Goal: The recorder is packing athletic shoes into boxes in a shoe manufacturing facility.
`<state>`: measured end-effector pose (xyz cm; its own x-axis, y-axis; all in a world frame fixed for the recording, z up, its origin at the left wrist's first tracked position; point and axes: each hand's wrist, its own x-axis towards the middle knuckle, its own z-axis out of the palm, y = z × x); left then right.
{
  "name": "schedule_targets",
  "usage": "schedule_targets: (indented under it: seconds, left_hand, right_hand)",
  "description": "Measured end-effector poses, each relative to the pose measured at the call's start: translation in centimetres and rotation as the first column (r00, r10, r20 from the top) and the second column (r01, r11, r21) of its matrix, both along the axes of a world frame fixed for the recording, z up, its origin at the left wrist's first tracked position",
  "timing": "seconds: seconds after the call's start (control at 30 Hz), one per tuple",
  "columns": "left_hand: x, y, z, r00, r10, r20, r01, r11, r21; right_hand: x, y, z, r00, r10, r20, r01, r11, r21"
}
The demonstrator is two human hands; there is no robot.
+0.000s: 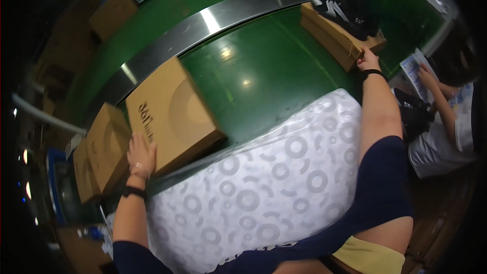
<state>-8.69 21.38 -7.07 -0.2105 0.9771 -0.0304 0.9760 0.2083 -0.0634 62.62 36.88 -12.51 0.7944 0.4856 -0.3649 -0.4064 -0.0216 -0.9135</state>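
Note:
My left hand [141, 156] lies with its fingers outstretched against the near left edge of a closed brown shoebox [187, 101]. That box rests on the green surface. At the far right, my right hand [369, 62] has its fingers closed on the near end of another cardboard shoebox [327, 33]. A pair of black sports shoes [350, 15] with white marks sits on top of this box. Between my forearms spreads a stack of white tissue paper [253, 187] printed with grey rings, in clear plastic.
More closed shoeboxes [109, 147] stand left of my left hand. A shiny metal strip [203, 23] curves along behind the green surface [243, 66]. Close by on the right, another person [444, 122] holds a printed sheet [417, 73], with a black shoe [413, 111] beside them.

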Motion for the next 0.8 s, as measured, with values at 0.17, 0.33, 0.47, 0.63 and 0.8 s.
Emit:
schedule_targets:
  seconds: [0.17, 0.33, 0.47, 0.63, 0.8]
  left_hand:
    - [9.3, 1.2, 3.6, 0.915, -0.357, 0.188, 0.386, 0.911, -0.145]
    - [17.1, 0.6, 1.7, 0.876, -0.475, 0.081, 0.482, 0.866, -0.136]
    - [15.4, 1.4, -0.3, 0.882, -0.471, 0.009, 0.467, 0.873, -0.137]
    - [10.3, 1.6, -0.1, 0.914, -0.404, -0.045, 0.401, 0.914, -0.057]
    - [6.2, 0.5, 1.6, 0.99, -0.115, -0.082, 0.104, 0.987, -0.123]
  right_hand:
    - [-11.1, 1.4, 2.4, 0.885, 0.459, -0.082, -0.464, 0.883, -0.064]
    - [-19.3, -2.8, 8.8, 0.646, 0.763, -0.016, -0.749, 0.63, -0.203]
    - [-20.5, -5.6, 13.4, 0.315, 0.944, 0.102, -0.857, 0.329, -0.397]
    - [-11.7, -6.1, 15.8, 0.447, 0.814, 0.371, -0.675, 0.579, -0.458]
    - [-14.5, -12.1, 14.7, -0.103, 0.824, 0.557, -0.418, 0.472, -0.776]
